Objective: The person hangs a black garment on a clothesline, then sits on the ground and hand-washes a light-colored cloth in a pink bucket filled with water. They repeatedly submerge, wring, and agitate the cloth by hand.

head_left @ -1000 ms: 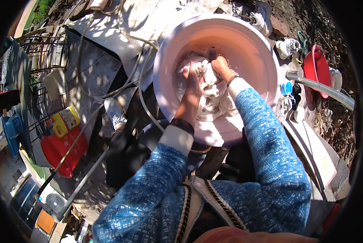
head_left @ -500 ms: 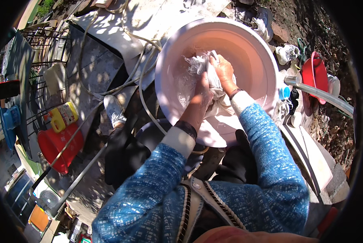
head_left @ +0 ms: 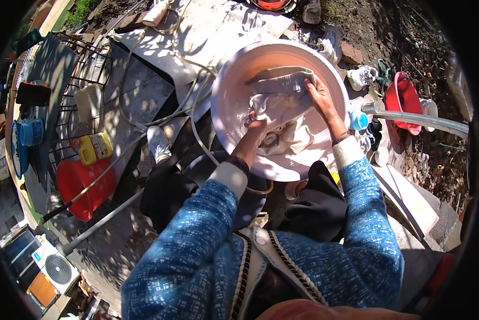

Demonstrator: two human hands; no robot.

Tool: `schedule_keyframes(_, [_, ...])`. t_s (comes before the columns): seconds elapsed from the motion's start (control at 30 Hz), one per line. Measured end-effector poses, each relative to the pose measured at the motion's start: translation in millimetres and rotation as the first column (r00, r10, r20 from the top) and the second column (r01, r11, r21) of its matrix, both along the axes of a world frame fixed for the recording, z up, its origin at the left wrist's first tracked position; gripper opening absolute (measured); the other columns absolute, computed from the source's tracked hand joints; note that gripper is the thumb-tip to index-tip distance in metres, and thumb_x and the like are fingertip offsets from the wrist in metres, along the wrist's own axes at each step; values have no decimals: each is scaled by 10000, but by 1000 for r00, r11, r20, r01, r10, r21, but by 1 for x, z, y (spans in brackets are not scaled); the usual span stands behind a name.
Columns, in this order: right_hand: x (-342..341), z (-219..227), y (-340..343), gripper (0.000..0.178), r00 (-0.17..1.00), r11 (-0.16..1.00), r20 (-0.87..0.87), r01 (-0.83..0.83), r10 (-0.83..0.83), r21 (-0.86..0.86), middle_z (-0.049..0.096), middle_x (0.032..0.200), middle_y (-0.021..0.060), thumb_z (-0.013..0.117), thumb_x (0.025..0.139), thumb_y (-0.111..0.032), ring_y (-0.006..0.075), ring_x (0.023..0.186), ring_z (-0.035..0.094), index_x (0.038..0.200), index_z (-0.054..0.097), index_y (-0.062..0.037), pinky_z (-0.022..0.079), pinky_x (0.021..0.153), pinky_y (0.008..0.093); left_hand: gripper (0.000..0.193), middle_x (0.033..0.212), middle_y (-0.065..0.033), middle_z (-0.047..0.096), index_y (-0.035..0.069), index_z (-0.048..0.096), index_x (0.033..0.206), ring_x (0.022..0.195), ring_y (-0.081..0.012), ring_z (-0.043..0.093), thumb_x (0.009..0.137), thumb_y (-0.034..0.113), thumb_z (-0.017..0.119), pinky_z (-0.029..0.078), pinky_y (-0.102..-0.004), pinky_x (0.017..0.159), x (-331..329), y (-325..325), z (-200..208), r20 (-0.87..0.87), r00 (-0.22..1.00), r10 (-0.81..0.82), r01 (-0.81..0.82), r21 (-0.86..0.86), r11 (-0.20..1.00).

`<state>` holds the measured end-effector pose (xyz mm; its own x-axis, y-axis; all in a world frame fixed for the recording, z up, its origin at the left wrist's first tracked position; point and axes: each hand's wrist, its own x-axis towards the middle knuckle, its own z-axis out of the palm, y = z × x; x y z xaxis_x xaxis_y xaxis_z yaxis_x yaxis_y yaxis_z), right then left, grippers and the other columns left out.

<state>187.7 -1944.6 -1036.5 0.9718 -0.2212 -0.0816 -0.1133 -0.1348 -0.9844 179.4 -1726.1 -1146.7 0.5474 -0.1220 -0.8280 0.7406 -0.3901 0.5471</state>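
A wet whitish cloth garment (head_left: 284, 105) is stretched between my two hands inside a large pale plastic basin (head_left: 233, 80). Its upper edge is folded into a band near the basin's far side. My right hand (head_left: 325, 104) grips the right end of that band, thumb on top. Lower down on the left, my left hand (head_left: 256, 133) is closed on a bunched part of the cloth; some of its fingers are hidden. More pale fabric lies crumpled in the basin below, against the near side.
A thin hose (head_left: 196, 112) loops along the basin's left. A thick clear hose (head_left: 423, 118) and a red plastic scoop-like container (head_left: 401, 101) are at the right. White shoes (head_left: 362, 78) stand beyond. A yellow jug (head_left: 95, 149) sits by a red basin (head_left: 84, 186) at left.
My hands have moved apart, the right one to the right and the left one down. The cloth, bunched between them before, is now spread out. The view has shifted slightly.
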Motion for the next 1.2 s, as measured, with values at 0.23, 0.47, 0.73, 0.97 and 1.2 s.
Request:
schedule_keyframes(0.23, [-26,141,22,379,956,956,-20,-293,293,-19,638,1220,19,597,1012,-221,92,1092,554,1333,576,-21,451,964,258,773,1529,-172,353,246,301,1518,1361,-403,412,847,102,657,375,-521,1110,44,55,86,677,685,-270,242,139,960])
schedule_keyframes(0.47, [-53,261,32,422,913,914,-47,-405,405,15,654,1185,27,608,1008,-263,105,1096,560,1344,559,-13,435,985,275,1006,1607,-194,226,343,241,1553,1455,-408,280,755,88,797,341,-466,1156,75,45,179,861,216,-460,579,266,770])
schedule_keyframes(0.73, [-68,310,12,456,965,965,-30,-259,259,-27,644,1177,32,595,1011,-338,104,1053,579,1327,559,-11,471,943,286,562,1224,-116,633,63,566,1305,1117,-240,615,793,74,796,510,-374,976,55,41,168,764,582,-280,731,-339,592])
schedule_keyframes(0.97, [-64,173,-47,464,936,960,-316,-220,158,-171,643,1157,16,756,893,-240,100,1025,575,1274,578,-45,471,914,265,267,859,-28,666,14,645,1063,803,-124,641,918,235,687,536,-288,782,15,85,95,403,912,-71,263,-445,856])
schedule_keyframes(1.2, [-45,-29,-45,261,974,996,-213,-83,74,-33,634,808,19,832,793,-152,116,759,617,876,610,-43,524,719,294,275,676,-52,593,9,626,919,508,-141,583,858,272,681,457,-310,437,7,79,73,301,935,190,-138,-186,973])
